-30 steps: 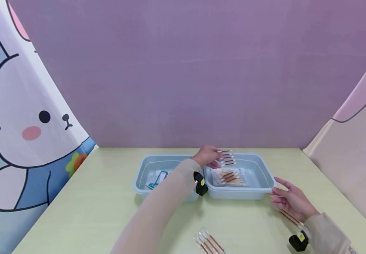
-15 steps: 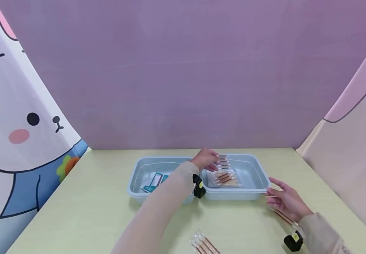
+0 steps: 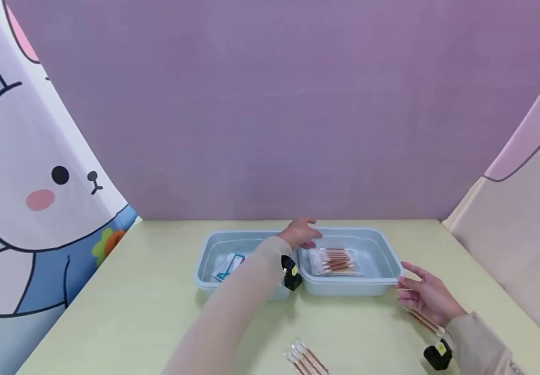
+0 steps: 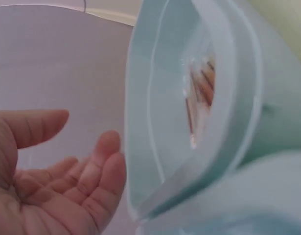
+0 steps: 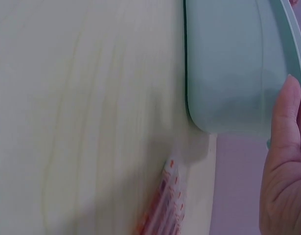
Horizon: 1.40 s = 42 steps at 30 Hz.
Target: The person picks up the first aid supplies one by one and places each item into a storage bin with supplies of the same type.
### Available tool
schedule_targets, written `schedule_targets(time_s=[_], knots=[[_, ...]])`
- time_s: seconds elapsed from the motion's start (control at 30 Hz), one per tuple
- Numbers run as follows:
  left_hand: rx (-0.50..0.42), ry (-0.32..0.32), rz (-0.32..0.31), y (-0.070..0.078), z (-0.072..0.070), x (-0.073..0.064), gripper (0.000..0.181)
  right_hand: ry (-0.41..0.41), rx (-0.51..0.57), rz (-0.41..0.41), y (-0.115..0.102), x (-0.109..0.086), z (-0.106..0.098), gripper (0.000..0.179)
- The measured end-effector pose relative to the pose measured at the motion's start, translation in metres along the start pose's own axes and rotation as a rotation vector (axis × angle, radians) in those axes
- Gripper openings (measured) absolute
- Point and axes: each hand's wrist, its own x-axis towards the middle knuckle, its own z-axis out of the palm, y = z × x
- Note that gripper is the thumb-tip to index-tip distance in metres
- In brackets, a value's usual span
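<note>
Over the back left corner of the right-hand light blue plastic tray [image 3: 349, 287], my left hand [image 3: 300, 233] is spread with nothing in its fingers. The left wrist view shows its thumb and fingers well apart beside the tray wall. Clear packs of cotton swabs [image 3: 337, 261], with brown sticks and white tips, lie inside that tray at its left. My right hand [image 3: 431, 298] holds the tray's front right corner, thumb and forefinger at the rim. In the right wrist view the thumb [image 5: 286, 115] lies against the outer wall.
To the left stands a second light blue tray [image 3: 204, 260] holding white and teal packets [image 3: 227, 265], partly behind my left forearm. One swab pack [image 3: 306, 359] lies at the table's front; another [image 5: 165, 200] lies below my right hand. A purple panel [image 3: 270, 114] closes off the back.
My left hand has let go of a swab pack, which now lies in the right-hand tray on top of the others. The right hand stays at the tray corner.
</note>
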Motion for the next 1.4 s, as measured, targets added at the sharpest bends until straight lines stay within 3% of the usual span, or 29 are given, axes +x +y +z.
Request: schedule_targets(time_s=[0.13, 0.3, 0.4, 0.53, 0.77, 1.13, 1.4], knots=[[0.046, -0.056, 0.121, 0.002, -0.009, -0.004, 0.038, -0.004, 0.005, -0.001, -0.005, 0.003, -0.003, 0.030], [0.086, -0.231, 0.286, 0.002, -0.015, -0.027, 0.030, -0.033, 0.035, -0.025, -0.007, 0.002, -0.008, 0.029], [0.177, -0.316, 0.368, 0.001, -0.016, -0.041, 0.030, -0.017, 0.036, -0.018, -0.007, 0.001, -0.010, 0.029], [0.315, -0.358, 0.459, -0.001, -0.017, -0.052, 0.029, -0.002, 0.029, -0.007, -0.007, -0.001, -0.012, 0.028], [0.401, -0.411, 0.483, -0.010, -0.011, -0.063, 0.029, -0.002, 0.025, -0.008, -0.006, -0.001, -0.012, 0.028], [0.352, -0.466, 0.509, -0.023, 0.002, -0.075, 0.026, -0.017, 0.039, -0.007, -0.005, 0.000, -0.012, 0.029], [0.323, -0.503, 0.470, -0.032, 0.006, -0.081, 0.026, -0.022, 0.048, -0.016, -0.005, 0.000, -0.011, 0.031]])
